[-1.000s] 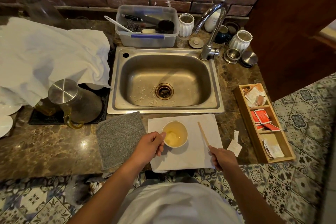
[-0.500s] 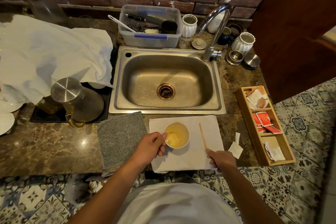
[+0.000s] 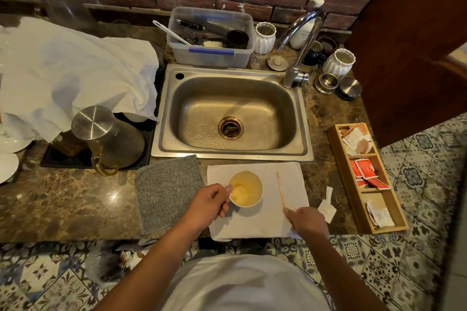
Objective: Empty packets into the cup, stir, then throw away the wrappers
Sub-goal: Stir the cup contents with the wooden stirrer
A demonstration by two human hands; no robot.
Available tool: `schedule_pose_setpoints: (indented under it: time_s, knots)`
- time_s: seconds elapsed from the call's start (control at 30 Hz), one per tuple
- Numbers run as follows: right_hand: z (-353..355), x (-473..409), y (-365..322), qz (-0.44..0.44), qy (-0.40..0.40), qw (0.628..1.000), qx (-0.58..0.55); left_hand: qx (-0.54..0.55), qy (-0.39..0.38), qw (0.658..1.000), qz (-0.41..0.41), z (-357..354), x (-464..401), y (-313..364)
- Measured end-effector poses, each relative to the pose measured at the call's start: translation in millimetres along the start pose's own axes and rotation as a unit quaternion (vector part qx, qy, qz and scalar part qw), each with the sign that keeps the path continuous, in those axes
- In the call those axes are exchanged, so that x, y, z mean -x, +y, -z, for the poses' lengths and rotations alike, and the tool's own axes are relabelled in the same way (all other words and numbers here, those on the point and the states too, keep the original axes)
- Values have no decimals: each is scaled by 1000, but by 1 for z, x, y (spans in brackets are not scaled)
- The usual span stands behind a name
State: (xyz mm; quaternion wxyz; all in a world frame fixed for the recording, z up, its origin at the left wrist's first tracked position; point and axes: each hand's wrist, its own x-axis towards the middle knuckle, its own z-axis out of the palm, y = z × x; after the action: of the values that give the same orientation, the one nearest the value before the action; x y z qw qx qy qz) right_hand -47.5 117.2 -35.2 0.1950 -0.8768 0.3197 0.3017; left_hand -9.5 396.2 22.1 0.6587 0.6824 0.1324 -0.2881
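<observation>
The cup (image 3: 245,188) stands on a white cloth (image 3: 267,222) on the surface (image 3: 63,204), at 6 o'clock from the sink (image 3: 231,111). The left hand (image 3: 211,203) has its grip closed around the cup's 9 o'clock side. The right hand (image 3: 307,221) pinches the near end of a wooden stick (image 3: 280,189) lying on the cloth at the cup's 3 o'clock. 2 torn wrappers (image 3: 327,206) lie at 3 o'clock of the cloth.
</observation>
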Motion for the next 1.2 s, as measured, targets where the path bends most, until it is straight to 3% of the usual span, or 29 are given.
schedule_pose_setpoints:
  time_s: [0.07, 0.17, 0.3, 0.4, 0.63, 1.1, 1.2]
  knots:
    - [0, 3, -4, 15, 35, 999, 18, -4, 1, 1000, -1, 0, 0, 0]
    - [6, 13, -13, 83, 64, 991, -81, -10, 0, 1000, -1, 1, 0, -1]
    - [22, 28, -32, 166, 21, 962, -217, -7, 4, 1000, 6, 0, 0, 0]
    - [36, 40, -49, 214, 6, 943, -254, -7, 3, 1000, 2, 0, 1, 1]
    - [41, 57, -74, 257, -23, 936, -239, -11, 8, 1000, -2, 0, -1, 0]
    - [34, 56, -77, 263, -16, 942, -206, -81, 33, 995, -38, 1, -5, -9]
    - [34, 58, -76, 278, -15, 938, -206, -167, 80, 981, -64, 3, -3, -10]
